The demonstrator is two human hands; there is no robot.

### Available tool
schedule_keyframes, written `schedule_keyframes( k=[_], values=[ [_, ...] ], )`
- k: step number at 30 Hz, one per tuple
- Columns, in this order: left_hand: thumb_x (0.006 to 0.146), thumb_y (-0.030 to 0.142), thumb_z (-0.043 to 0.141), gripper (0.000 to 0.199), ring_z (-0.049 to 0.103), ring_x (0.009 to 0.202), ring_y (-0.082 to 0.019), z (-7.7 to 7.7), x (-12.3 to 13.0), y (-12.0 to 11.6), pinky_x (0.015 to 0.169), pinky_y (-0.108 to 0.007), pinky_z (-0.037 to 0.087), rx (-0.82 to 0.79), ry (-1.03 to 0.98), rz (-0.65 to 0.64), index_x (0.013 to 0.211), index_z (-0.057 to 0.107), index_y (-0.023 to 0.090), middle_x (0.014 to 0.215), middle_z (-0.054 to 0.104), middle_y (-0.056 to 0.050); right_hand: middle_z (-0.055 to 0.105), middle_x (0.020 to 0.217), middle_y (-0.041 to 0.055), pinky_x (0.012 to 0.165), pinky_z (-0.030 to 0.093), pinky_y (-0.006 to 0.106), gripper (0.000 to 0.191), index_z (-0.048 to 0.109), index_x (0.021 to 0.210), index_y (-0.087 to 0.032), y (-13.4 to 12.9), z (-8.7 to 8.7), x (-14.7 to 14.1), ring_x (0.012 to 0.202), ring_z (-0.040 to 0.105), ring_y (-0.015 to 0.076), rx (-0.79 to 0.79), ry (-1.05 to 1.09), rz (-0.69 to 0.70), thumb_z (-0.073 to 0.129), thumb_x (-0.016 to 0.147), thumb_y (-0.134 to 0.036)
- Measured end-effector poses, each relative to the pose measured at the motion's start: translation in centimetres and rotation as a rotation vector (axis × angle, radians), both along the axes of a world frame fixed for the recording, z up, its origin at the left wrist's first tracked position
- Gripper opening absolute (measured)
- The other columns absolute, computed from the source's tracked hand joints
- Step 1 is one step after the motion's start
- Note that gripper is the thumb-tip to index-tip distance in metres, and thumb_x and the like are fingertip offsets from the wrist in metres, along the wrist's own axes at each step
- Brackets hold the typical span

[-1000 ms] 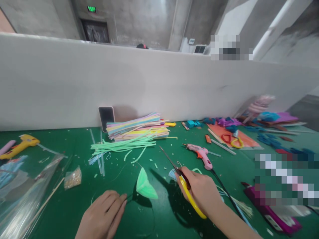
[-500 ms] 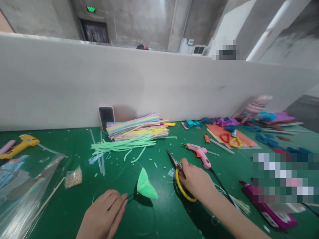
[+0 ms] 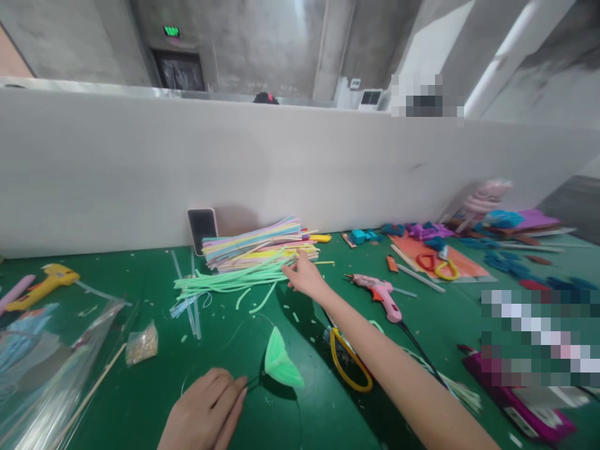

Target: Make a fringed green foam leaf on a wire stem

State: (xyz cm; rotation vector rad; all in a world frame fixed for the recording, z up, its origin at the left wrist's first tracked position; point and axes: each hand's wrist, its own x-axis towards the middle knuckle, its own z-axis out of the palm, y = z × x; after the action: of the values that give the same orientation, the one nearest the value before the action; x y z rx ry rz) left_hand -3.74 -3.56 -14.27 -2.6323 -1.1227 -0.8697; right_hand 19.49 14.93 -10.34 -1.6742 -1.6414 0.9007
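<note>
My left hand point(image 3: 204, 409) is closed in a pinch on the thin dark stem of a green fuzzy petal-shaped piece point(image 3: 282, 361). That piece is folded like a small cone and stands just right of my fingertips, over the table. My right hand point(image 3: 305, 275) stretches forward to the right end of a bunch of green pipe cleaners point(image 3: 229, 278), its fingertips pinched at their ends. Below my right forearm lie yellow-handled scissors point(image 3: 349, 369), partly hidden by the arm.
Behind the green bunch lie multicoloured pipe cleaners point(image 3: 257, 244) and a phone point(image 3: 203, 231) leaning on the partition. A pink glue gun point(image 3: 377, 292) with a cord lies at right. At left are a yellow glue gun point(image 3: 51, 284), a small bag of beads point(image 3: 142, 345) and plastic wrapping point(image 3: 70, 387).
My right hand has let go of the scissors, leaving them on the table, and has moved forward and left to the green pipe cleaners. My left hand still holds the green piece's stem.
</note>
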Motion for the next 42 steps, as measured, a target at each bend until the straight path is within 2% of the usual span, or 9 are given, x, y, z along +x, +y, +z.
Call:
schedule_keyframes(
  k=[5, 10, 15, 19, 23, 28, 35, 38, 42],
  values=[
    [0.095, 0.014, 0.046, 0.024, 0.069, 0.080, -0.021, -0.2, -0.1, 0.0, 0.075, -0.031, 0.059, -0.019, 0.043, -0.008, 0.105, 0.068, 0.015, 0.084, 0.072, -0.008, 0.060, 0.125, 0.0096, 0.087, 0.055, 0.044, 0.036, 0.056, 0.125, -0.017, 1.1, -2.3, -2.1, 0.104, 0.063, 0.0227, -0.024, 0.266, -0.114, 0.060, 0.094, -0.034],
    [0.095, 0.012, 0.048, 0.023, 0.068, 0.082, -0.023, -0.4, -0.2, -0.2, 0.074, -0.034, 0.059, -0.028, 0.065, -0.013, 0.107, 0.067, 0.012, 0.085, 0.071, -0.009, 0.060, 0.126, 0.0096, 0.088, 0.055, 0.045, 0.036, 0.057, 0.125, -0.017, 1.0, -1.8, -0.9, 0.106, 0.063, 0.0231, 0.069, 0.350, -0.142, 0.060, 0.094, -0.035],
    [0.096, 0.012, 0.045, 0.024, 0.068, 0.079, -0.024, -0.1, 0.5, -0.2, 0.069, -0.036, 0.058, -0.038, 0.056, -0.016, 0.105, 0.067, 0.012, 0.082, 0.070, -0.009, 0.068, 0.095, 0.0038, 0.075, 0.053, 0.032, 0.030, 0.056, 0.117, -0.017, 0.6, 2.0, 1.1, 0.080, 0.064, 0.0159, 0.364, 0.356, -0.153, 0.058, 0.091, -0.031],
    [0.097, 0.013, 0.045, 0.023, 0.067, 0.078, -0.023, -0.1, 0.6, -0.3, 0.069, -0.034, 0.058, -0.084, 0.025, -0.014, 0.103, 0.067, 0.013, 0.081, 0.069, -0.008, 0.069, 0.074, 0.0014, 0.065, 0.050, 0.027, 0.019, 0.063, 0.088, -0.017, 0.0, 6.1, 2.1, 0.067, 0.064, 0.0156, 0.491, 0.345, -0.025, 0.068, 0.079, -0.033],
    [0.097, 0.014, 0.044, 0.024, 0.067, 0.079, -0.023, -0.1, 0.6, -0.3, 0.068, -0.033, 0.057, -0.098, 0.026, -0.001, 0.102, 0.067, 0.015, 0.081, 0.069, -0.008, 0.070, 0.078, 0.0015, 0.063, 0.049, 0.026, 0.023, 0.063, 0.094, -0.016, -1.2, 9.1, 3.1, 0.062, 0.061, 0.0120, 0.627, 0.369, -0.035, 0.062, 0.086, -0.038],
    [0.099, 0.021, 0.044, 0.025, 0.067, 0.076, -0.022, -0.1, 0.7, -0.2, 0.065, -0.032, 0.057, -0.147, 0.039, 0.027, 0.101, 0.068, 0.018, 0.080, 0.068, -0.006, 0.068, 0.076, -0.0003, 0.055, 0.047, 0.023, 0.017, 0.062, 0.090, -0.018, -3.1, 11.1, 4.3, 0.061, 0.061, 0.0097, 0.865, 0.395, -0.120, 0.064, 0.088, -0.035],
    [0.098, 0.034, 0.049, 0.029, 0.069, 0.099, -0.022, 0.1, 0.1, -0.2, 0.078, -0.031, 0.059, -0.164, -0.116, 0.215, 0.123, 0.061, 0.027, 0.113, 0.068, -0.007, 0.069, 0.080, 0.0009, 0.052, 0.047, 0.023, 0.012, 0.064, 0.093, -0.019, -6.4, 11.4, 5.4, 0.060, 0.062, 0.0098, 0.844, 0.564, -0.096, 0.067, 0.089, -0.030],
    [0.098, 0.035, 0.047, 0.038, 0.064, 0.112, -0.023, 1.5, 0.2, 0.4, 0.086, -0.035, 0.058, -0.222, -0.176, 0.317, 0.136, 0.049, 0.032, 0.129, 0.060, -0.007, 0.070, 0.081, 0.0009, 0.051, 0.047, 0.023, 0.009, 0.066, 0.094, -0.020, -8.3, 11.2, 5.9, 0.059, 0.060, 0.0099, 0.769, 0.705, -0.067, 0.068, 0.088, -0.027],
    [0.096, 0.044, 0.051, 0.058, 0.047, 0.133, -0.029, 4.6, 1.8, 2.7, 0.104, -0.049, 0.046, -0.275, -0.231, 0.309, 0.149, 0.030, 0.032, 0.146, 0.046, -0.010, 0.070, 0.079, 0.0004, 0.049, 0.046, 0.022, 0.006, 0.068, 0.090, -0.021, -10.6, 10.6, 6.2, 0.057, 0.060, 0.0098, 0.696, 0.883, -0.109, 0.069, 0.086, -0.026]
  ],
)
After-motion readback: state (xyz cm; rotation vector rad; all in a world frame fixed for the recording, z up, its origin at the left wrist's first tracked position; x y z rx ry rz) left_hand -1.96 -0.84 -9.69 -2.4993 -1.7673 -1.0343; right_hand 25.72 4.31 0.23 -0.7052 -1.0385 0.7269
